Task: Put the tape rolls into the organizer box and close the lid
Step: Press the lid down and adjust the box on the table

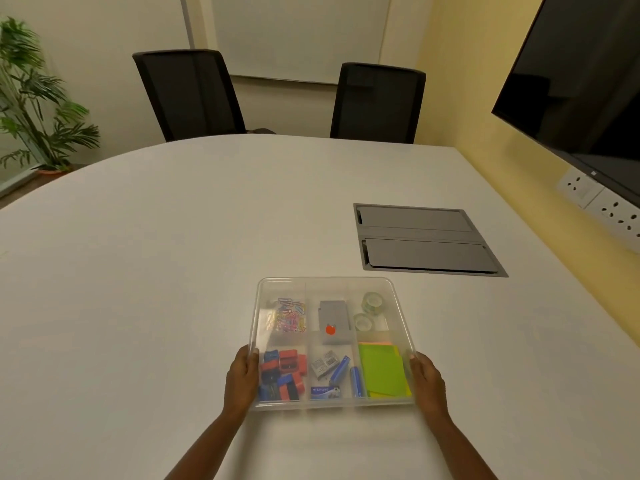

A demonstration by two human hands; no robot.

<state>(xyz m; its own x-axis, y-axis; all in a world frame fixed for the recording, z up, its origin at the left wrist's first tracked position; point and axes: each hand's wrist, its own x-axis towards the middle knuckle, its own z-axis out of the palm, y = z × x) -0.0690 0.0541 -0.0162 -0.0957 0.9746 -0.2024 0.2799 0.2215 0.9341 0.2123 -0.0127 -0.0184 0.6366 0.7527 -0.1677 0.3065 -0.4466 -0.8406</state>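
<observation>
A clear plastic organizer box (327, 280) with several compartments sits on the white table in front of me. Clear tape rolls (372, 302) lie in its far right compartment, one more (363, 322) just in front. A see-through lid appears to lie on top of the box. My left hand (243, 377) grips the box's left edge near the front. My right hand (425, 379) grips the right edge opposite. Other compartments hold paper clips, red and blue sharpeners, staples, a blue stapler, green sticky notes and a grey item with a red dot.
A grey cable hatch (427, 239) is set into the white table (173, 254) to the far right of the box. Two black chairs (188, 93) stand at the far edge. A wall screen (585, 81) and sockets are on the right, a plant (34, 98) at the far left.
</observation>
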